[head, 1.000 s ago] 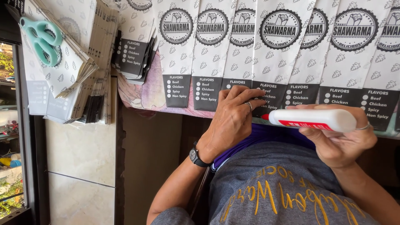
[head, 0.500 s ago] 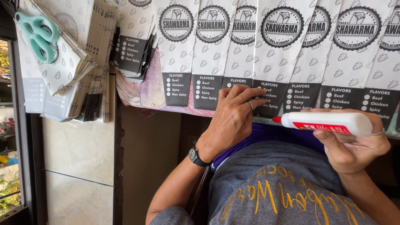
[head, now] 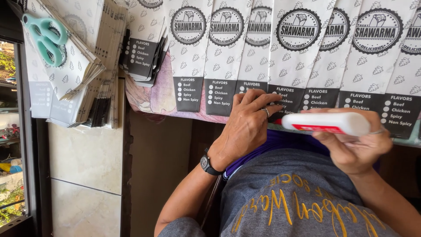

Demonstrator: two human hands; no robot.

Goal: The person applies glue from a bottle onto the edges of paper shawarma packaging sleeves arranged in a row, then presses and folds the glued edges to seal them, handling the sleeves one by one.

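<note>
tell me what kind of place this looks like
Probably a small food shop's packaging bench: a row of printed paper sleeves overlapped on the table, a glue bottle in the right hand, scissors on stacked sleeves.

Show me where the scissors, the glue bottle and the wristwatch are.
scissors (head: 44, 38): head view, on the teal handles.
glue bottle (head: 326, 123): head view, on the white body.
wristwatch (head: 205, 162): head view, on the black dial.

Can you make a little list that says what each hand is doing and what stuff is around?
left hand: fingers pressed flat on the dark bottom edge of a paper sleeve
right hand: holds a white glue bottle, red tip pointing at the left hand
paper sleeves: overlapping row along the table edge
scissors: mint green, on a sleeve stack, far left
wristwatch: left wrist
</note>
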